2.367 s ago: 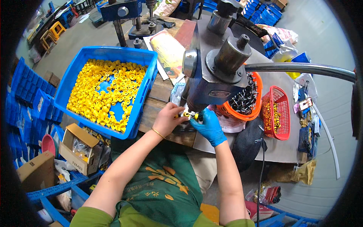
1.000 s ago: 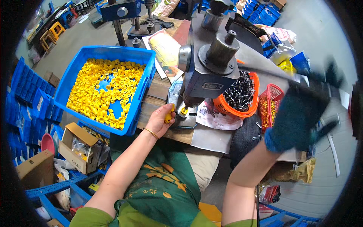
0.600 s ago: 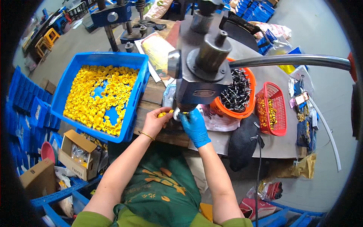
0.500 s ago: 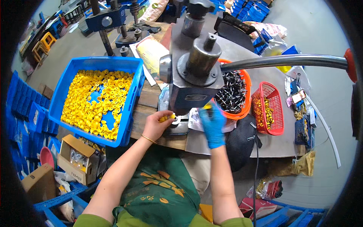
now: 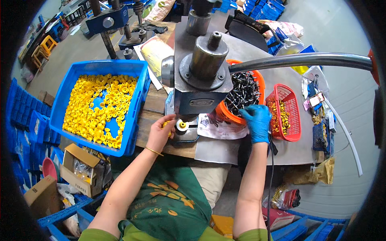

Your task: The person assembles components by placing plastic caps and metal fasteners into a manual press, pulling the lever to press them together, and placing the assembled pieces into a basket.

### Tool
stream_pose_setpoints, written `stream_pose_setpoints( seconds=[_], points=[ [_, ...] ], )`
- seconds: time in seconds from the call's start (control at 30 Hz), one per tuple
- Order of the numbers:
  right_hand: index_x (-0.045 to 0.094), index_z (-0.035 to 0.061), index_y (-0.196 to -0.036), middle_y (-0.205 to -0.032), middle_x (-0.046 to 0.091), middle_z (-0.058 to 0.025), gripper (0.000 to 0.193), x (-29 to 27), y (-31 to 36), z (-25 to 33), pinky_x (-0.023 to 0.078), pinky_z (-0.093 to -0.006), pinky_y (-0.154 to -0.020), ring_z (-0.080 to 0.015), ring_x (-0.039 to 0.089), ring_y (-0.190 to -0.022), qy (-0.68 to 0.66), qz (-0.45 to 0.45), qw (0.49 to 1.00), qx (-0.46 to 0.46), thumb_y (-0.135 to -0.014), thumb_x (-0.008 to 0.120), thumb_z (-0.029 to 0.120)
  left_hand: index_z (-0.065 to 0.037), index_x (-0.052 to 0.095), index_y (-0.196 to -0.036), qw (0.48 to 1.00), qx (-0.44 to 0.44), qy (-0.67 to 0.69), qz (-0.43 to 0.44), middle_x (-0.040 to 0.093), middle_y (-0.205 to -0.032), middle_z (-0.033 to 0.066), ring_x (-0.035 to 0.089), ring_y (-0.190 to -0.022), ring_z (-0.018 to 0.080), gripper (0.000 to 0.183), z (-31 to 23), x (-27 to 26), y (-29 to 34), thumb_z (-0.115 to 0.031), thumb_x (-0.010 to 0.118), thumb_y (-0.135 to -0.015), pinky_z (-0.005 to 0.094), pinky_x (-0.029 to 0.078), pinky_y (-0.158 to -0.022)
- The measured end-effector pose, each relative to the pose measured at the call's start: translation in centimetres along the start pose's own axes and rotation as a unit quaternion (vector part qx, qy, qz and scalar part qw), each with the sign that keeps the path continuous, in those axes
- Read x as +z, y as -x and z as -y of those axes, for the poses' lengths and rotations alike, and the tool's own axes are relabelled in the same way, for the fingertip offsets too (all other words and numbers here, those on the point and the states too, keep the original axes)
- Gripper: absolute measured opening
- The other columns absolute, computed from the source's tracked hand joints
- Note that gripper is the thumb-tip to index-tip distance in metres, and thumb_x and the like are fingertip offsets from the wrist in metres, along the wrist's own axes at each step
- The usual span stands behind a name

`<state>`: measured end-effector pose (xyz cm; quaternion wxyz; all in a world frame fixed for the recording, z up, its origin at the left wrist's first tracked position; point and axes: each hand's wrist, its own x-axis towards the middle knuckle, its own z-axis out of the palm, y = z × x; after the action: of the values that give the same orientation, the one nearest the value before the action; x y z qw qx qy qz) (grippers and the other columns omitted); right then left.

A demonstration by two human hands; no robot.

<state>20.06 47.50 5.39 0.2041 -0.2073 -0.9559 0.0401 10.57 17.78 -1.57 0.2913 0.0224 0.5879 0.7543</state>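
My bare left hand (image 5: 161, 131) is closed around small yellow caps (image 5: 165, 124), just left of the press. Beside its fingertips, one yellow cap (image 5: 182, 124) sits in a white ring (image 5: 183, 127) on the press base, below the grey press head (image 5: 201, 102). In a blue glove, my right hand (image 5: 257, 121) reaches over the near right rim of an orange bucket (image 5: 230, 117) full of black slender parts (image 5: 244, 90). Its thumb and fingers are drawn together at those parts; what lies between them is hidden.
At left stands a blue bin (image 5: 134, 94) of yellow caps. A red basket (image 5: 295, 120) with yellow-and-black pieces is right of the bucket. The press's long lever (image 5: 301, 60) reaches rightward over the table. Printed paper (image 5: 217, 127) lies before the bucket.
My right hand has moved right, from beside the press to the orange bucket; the yellow piece at its fingers is no longer seen there. My left hand has drawn slightly left, exposing the ring.
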Motion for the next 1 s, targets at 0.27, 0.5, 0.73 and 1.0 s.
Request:
stream_pose_setpoints(
  seconds=[0.27, 0.5, 0.73, 1.0],
  points=[
    [0.064, 0.0108, -0.084, -0.082, 0.062, -0.0050, 0.011, 0.4, 0.3, 1.5, 0.041, -0.0334, -0.071, -0.0218, 0.055, -0.078, -0.066, -0.163, 0.983, -0.058, -0.074, 0.064, 0.016, -0.001, 0.045, -0.117, 0.964, -0.096, 0.247, 0.018, 0.056, -0.091, 0.0089, 0.053, -0.075, 0.0128, 0.033, -1.0, -0.8, 1.3, -0.010, 0.050, -0.086, 0.0245, 0.045, -0.060],
    [0.061, 0.0046, -0.084, -0.079, 0.058, -0.0104, 0.011, 5.2, 4.6, 10.1, 0.044, -0.0318, -0.068, -0.0240, 0.055, -0.075, -0.415, 0.029, 0.907, -0.063, -0.074, 0.064, 0.008, -0.002, 0.050, -0.109, 0.930, -0.152, 0.334, 0.017, 0.057, -0.093, 0.0082, 0.054, -0.075, 0.0130, 0.025, -1.1, -0.9, 1.9, -0.010, 0.052, -0.085, 0.0238, 0.045, -0.061],
    [0.054, 0.0052, -0.073, -0.070, 0.053, -0.0120, 0.015, 5.8, 4.0, 11.9, 0.041, -0.0377, -0.063, -0.0300, 0.051, -0.070, -0.296, 0.058, 0.943, -0.140, -0.072, 0.065, 0.016, -0.005, 0.052, -0.106, 0.963, -0.131, 0.238, -0.001, 0.056, -0.084, 0.0016, 0.053, -0.070, 0.0104, 0.026, -1.1, -1.7, 2.4, -0.010, 0.059, -0.081, 0.0214, 0.042, -0.055],
    [0.066, 0.0053, -0.087, -0.084, 0.061, -0.0154, 0.015, 7.7, 4.6, 12.5, 0.044, -0.0360, -0.068, -0.0306, 0.058, -0.077, -0.310, 0.088, 0.923, -0.211, -0.074, 0.065, 0.013, -0.006, 0.054, -0.099, 0.969, -0.104, 0.225, -0.015, 0.057, -0.079, 0.0008, 0.053, -0.065, 0.0083, 0.021, -1.0, -1.3, 2.5, -0.008, 0.061, -0.079, 0.0217, 0.042, -0.054]
  ],
)
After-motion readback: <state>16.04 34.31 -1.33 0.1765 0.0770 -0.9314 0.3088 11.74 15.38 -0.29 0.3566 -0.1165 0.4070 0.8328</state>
